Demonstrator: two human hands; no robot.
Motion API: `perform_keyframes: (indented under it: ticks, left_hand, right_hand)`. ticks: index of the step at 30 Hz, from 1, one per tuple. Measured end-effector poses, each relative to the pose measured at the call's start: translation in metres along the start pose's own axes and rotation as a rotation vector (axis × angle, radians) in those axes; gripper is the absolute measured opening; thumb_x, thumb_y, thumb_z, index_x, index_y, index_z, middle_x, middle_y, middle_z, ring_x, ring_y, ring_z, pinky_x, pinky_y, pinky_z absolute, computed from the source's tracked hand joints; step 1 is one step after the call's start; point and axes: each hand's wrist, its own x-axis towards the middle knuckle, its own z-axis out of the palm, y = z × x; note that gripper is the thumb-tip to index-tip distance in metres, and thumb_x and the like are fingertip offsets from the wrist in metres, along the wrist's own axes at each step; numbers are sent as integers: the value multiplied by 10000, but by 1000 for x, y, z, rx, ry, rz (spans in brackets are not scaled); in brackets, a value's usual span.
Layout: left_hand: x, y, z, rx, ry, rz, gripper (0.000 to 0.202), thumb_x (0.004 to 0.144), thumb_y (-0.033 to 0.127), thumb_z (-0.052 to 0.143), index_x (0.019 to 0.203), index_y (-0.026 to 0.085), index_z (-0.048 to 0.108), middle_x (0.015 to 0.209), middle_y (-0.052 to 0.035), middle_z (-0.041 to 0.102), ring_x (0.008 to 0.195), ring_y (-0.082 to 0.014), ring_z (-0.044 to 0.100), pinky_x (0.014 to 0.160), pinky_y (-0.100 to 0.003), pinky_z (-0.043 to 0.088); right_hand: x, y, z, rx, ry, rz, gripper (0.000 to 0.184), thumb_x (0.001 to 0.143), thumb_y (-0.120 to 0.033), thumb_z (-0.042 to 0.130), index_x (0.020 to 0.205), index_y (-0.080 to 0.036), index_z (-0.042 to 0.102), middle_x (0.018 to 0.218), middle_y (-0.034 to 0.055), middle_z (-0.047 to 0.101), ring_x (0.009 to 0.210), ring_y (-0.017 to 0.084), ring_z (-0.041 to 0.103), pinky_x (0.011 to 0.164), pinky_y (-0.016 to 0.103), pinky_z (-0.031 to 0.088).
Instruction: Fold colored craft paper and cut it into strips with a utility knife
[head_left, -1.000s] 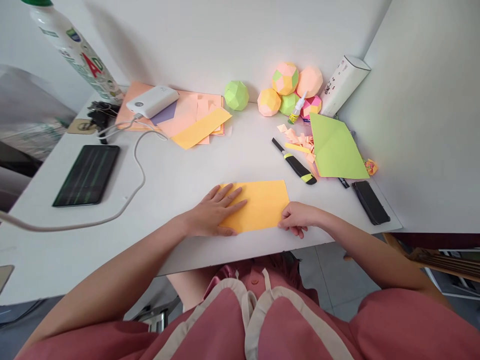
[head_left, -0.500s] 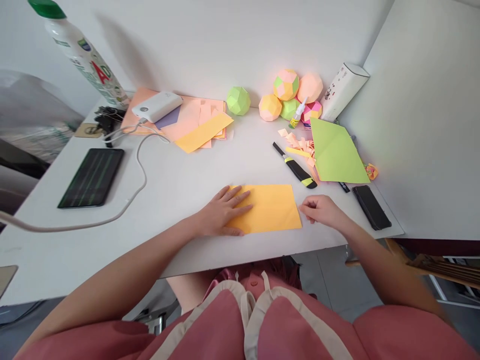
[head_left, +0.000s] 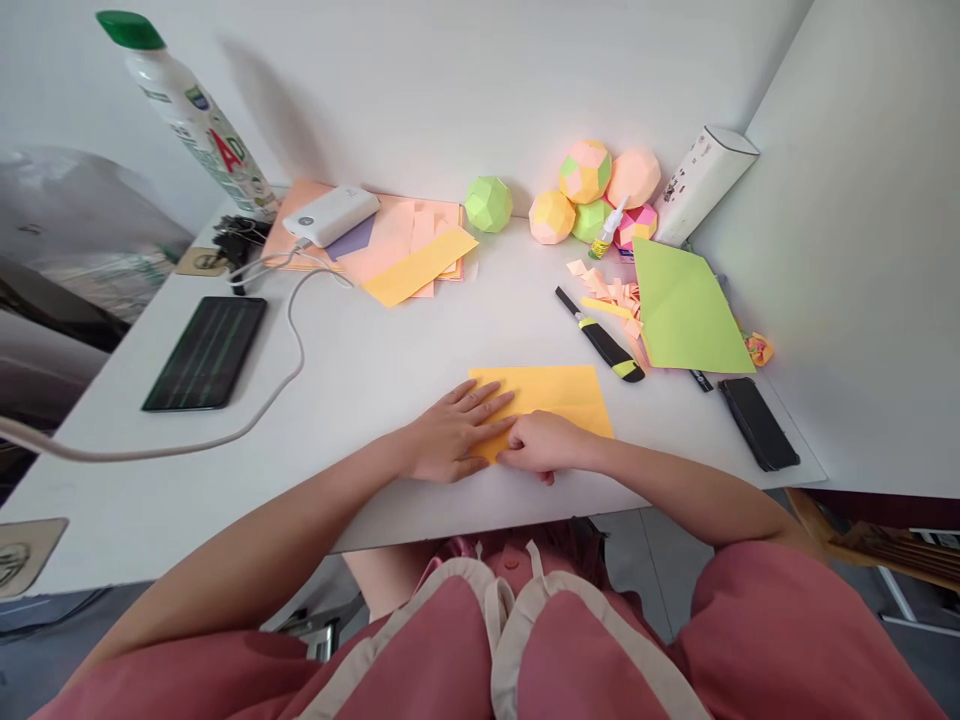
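Observation:
A yellow-orange sheet of paper [head_left: 559,392] lies flat near the front edge of the white desk [head_left: 390,350]. My left hand [head_left: 454,437] rests on its left part, fingers stretched out flat. My right hand [head_left: 546,445] lies on the sheet's near edge, right beside the left fingertips, with its fingers curled and pressed down onto the paper. Whether it pinches the edge is hidden under the knuckles.
A black-and-yellow utility knife [head_left: 600,336], paper scraps [head_left: 611,293], a green sheet [head_left: 688,310] and a dark phone [head_left: 758,422] lie to the right. Paper balls [head_left: 589,190], a glue bottle [head_left: 608,228] and a white canister [head_left: 703,180] stand at the back. On the left are a phone [head_left: 208,352], power bank [head_left: 331,214], cable and spray bottle [head_left: 195,110].
My right hand left the sheet's right corner, lifted briefly, then came left onto the near edge beside my left hand. The left hand stayed flat. The view shifted slightly.

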Motion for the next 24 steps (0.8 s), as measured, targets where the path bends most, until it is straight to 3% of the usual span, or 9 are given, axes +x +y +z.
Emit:
perform_keyframes:
  ticks: [8, 14, 18, 24]
  left_hand:
    - [0, 1, -3, -6, 4, 2, 630, 901, 380, 467, 1493, 250, 295, 1616, -59, 23, 1482, -291, -37, 1183, -521, 40]
    - [0, -1, -1, -9, -3, -2, 710, 872, 377, 502, 1516, 257, 229, 1614, -56, -10, 1481, -301, -39, 1179, -523, 44]
    - [-1, -2, -1, -11, -2, 0, 688, 898, 408, 468, 1521, 256, 218, 1613, -57, -4, 1481, -298, -34, 1177, -519, 44]
    - [0, -2, -2, -7, -5, -11, 685, 911, 406, 453, 1526, 229, 209, 1612, -62, 9, 1483, -291, -26, 1180, -498, 29]
  right_hand:
    - [14, -17, -12, -38, -278, 90, 293, 808, -332, 511, 595, -151, 598, 470, 32, 607, 515, 160, 608, 561, 257, 482]
    - [16, -6, -17, 14, -346, 131, 287, 811, -340, 517, 618, -141, 591, 485, 34, 608, 494, 159, 621, 513, 245, 465]
    - [3, 26, -20, 99, -320, 177, 279, 788, -351, 527, 610, -145, 589, 468, 27, 602, 451, 141, 597, 497, 237, 450]
    - [-40, 113, -26, 303, -209, 277, 255, 717, -390, 595, 591, -170, 566, 477, 16, 611, 464, 143, 599, 458, 222, 382]
